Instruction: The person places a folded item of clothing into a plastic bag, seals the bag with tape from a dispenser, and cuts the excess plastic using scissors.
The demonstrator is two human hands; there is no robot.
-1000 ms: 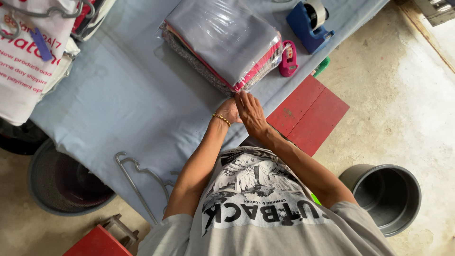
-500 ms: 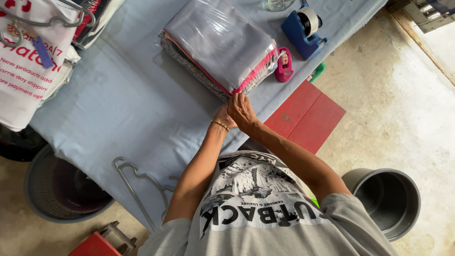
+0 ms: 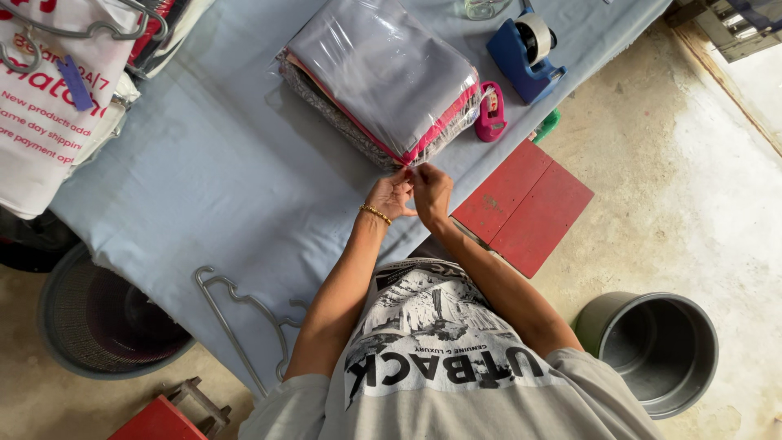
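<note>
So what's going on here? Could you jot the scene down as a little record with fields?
left hand: fingertips at near edge of bagged clothes
right hand: pinching the same edge
bundle: folded fabric in clear plastic, lying on table
beside bundle: pink tool, blue tape dispenser
table edge: wire hangers
floor: red stool, grey bucket

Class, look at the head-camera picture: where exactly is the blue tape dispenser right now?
The blue tape dispenser stands at the top right of the head view on the blue-covered table, just right of the pink tool and the bagged stack of folded cloth.
</note>
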